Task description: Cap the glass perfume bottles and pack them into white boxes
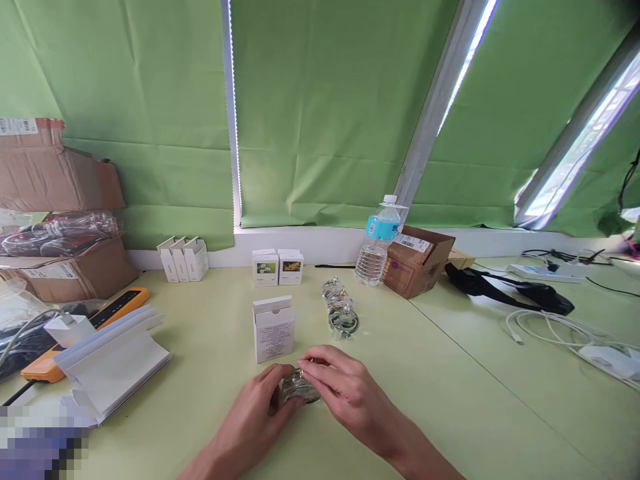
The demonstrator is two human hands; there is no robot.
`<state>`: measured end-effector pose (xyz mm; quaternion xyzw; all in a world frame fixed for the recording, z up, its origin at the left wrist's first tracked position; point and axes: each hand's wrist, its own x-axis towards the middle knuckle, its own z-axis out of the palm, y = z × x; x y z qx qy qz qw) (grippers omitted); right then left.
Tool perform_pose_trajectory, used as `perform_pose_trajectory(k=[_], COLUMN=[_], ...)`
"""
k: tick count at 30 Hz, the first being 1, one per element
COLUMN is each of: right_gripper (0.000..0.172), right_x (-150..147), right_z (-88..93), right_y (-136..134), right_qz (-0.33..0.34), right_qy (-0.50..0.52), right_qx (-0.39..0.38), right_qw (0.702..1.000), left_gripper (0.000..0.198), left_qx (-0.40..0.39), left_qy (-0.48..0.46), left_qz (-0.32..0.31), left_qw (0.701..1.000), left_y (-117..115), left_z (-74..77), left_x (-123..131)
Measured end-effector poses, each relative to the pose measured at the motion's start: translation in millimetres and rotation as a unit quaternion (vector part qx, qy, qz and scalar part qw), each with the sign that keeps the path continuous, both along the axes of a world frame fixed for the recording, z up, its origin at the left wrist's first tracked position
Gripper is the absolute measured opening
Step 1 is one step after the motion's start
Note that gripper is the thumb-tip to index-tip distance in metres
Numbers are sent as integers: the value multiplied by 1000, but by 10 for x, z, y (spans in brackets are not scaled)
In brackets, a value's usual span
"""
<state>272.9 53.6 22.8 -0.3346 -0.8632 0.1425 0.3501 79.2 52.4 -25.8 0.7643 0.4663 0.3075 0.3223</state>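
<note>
Left hand [257, 408] and right hand [346, 390] together pinch a small glass bottle [298, 389] near an open white carton [273, 331]; its slippery glass likely needs a firm grip.

Green curtain [325, 113]; pale yellow-green table [425, 373]; blue-labelled water bottle [377, 243]; orange power strip [100, 313].

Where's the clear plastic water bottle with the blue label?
In the head view the bottle stands upright right of centre, near the window ledge, just left of the small brown cardboard box.
</note>
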Motion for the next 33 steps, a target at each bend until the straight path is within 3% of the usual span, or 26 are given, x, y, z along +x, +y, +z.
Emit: perform_pose_trajectory(k=[13,20,26,33], right_gripper=[30,26,25,22], right_x=[4,-7,-8,-28], right_z=[-41,-109,-119,-113], right_y=[3,36,51,64], right_qz=[7,17,16,8], right_qy=[5,86,99,171], right_qx=[-16,-43,-63,-135], right_qw=[1000,995,993,976], left_gripper=[27,27,26,24], left_qx=[-1,-5,-8,-6], left_qy=[1,10,9,7], left_qz=[-7,-11,-13,-12], left_qw=[1000,1000,1000,1000], left_y=[0,0,-5,-7], left_z=[1,8,5,-2], left_x=[0,-13,-18,-15])
